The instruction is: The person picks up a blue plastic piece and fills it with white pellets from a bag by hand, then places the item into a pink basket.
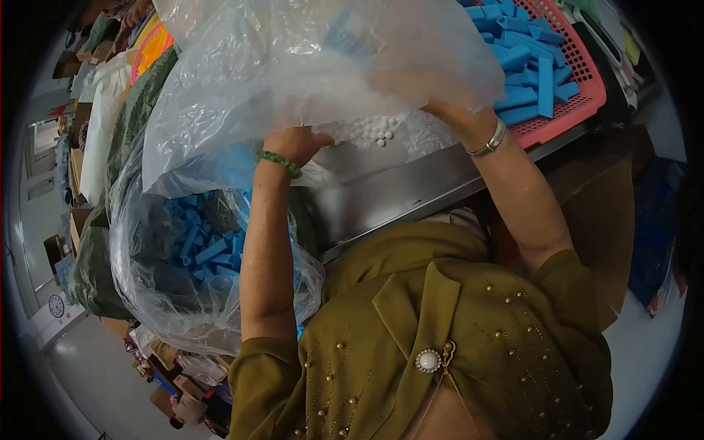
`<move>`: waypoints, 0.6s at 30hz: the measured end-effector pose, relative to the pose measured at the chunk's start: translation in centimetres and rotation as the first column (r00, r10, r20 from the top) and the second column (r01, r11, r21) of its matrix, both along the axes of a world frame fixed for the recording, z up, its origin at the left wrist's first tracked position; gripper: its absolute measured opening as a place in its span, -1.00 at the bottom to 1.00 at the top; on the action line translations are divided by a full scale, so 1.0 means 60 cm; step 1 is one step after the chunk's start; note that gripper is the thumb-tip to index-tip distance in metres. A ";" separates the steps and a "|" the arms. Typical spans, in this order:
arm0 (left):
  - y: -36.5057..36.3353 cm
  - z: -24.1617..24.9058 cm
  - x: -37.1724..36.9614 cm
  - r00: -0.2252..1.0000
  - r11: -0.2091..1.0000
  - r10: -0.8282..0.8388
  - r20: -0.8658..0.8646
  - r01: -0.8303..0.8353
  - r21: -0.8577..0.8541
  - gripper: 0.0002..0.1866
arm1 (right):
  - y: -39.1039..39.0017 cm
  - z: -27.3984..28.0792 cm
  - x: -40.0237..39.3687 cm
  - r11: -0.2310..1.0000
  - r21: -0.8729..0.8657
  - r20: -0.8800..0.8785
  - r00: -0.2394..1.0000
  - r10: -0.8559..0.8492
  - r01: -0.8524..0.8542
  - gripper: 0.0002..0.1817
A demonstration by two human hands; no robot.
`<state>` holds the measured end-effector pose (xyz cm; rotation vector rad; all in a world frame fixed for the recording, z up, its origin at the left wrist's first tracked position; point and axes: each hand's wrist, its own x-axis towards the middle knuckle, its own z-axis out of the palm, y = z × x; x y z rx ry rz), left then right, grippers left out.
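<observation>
A large translucent plastic bag spreads over the upper middle of the view, a blue patch showing through it. My left hand, with a green bead bracelet at the wrist, reaches under the bag's lower edge. Its thumb points right toward small white round pieces; its other fingers are hidden. My right hand, below a metal watch, goes behind the same bag, which veils its fingers. Whether either hand grips the plastic cannot be made out. The white pieces lie between the hands on clear plastic over a metal table.
A pink basket at the upper right holds several blue pieces. Left of my left forearm, a clear bag contains more blue pieces. Dark green sacking is beside it. The table's front edge crosses near my body.
</observation>
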<state>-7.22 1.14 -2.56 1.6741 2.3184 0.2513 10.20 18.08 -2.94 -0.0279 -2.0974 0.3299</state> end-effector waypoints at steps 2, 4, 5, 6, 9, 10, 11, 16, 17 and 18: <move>-0.001 0.006 0.023 0.995 0.990 -0.060 -0.082 0.049 -0.132 -0.40 | -0.017 0.003 0.008 0.999 0.027 0.045 0.999 -0.021 0.020 -0.78; -0.007 -0.012 0.042 0.993 0.999 -0.050 -0.106 0.048 -0.024 -0.40 | -0.030 -0.047 0.016 0.984 -0.176 0.186 0.981 0.053 -0.020 -0.75; -0.010 -0.019 0.047 0.991 0.995 -0.040 -0.131 0.051 0.080 -0.41 | -0.039 -0.011 0.019 0.984 -0.174 0.192 0.980 0.056 -0.022 -0.75; -0.011 -0.023 0.045 0.992 0.996 -0.037 -0.123 0.047 0.081 -0.41 | -0.050 0.031 0.029 0.793 -0.603 0.367 0.914 0.174 0.091 -0.72; 0.005 -0.039 0.026 0.998 0.987 -0.046 -0.044 0.052 0.151 -0.41 | -0.064 0.038 0.045 0.427 -0.866 0.428 0.826 0.367 0.260 -0.67; 0.014 -0.044 0.019 0.999 0.985 -0.028 -0.024 0.032 0.171 -0.41 | -0.064 0.028 0.051 0.423 -0.877 0.398 0.835 0.380 0.225 -0.66; 0.015 -0.048 0.015 1.000 0.982 -0.010 -0.002 0.010 0.189 -0.41 | -0.067 0.024 0.059 0.428 -0.875 0.403 0.831 0.383 0.227 -0.66; -0.013 -0.022 0.034 0.997 0.967 0.072 -0.035 -0.061 0.246 -0.44 | -0.088 0.004 0.104 0.499 -0.826 0.472 0.807 0.355 0.264 -0.65; -0.024 -0.012 0.046 0.994 0.972 0.106 -0.003 -0.103 0.210 -0.46 | -0.097 0.002 0.110 0.502 -0.824 0.475 0.804 0.359 0.262 -0.65; -0.035 -0.012 0.050 0.994 0.971 0.112 -0.001 -0.110 0.212 -0.46 | -0.108 0.000 0.116 0.436 -0.860 0.437 0.822 0.364 0.264 -0.65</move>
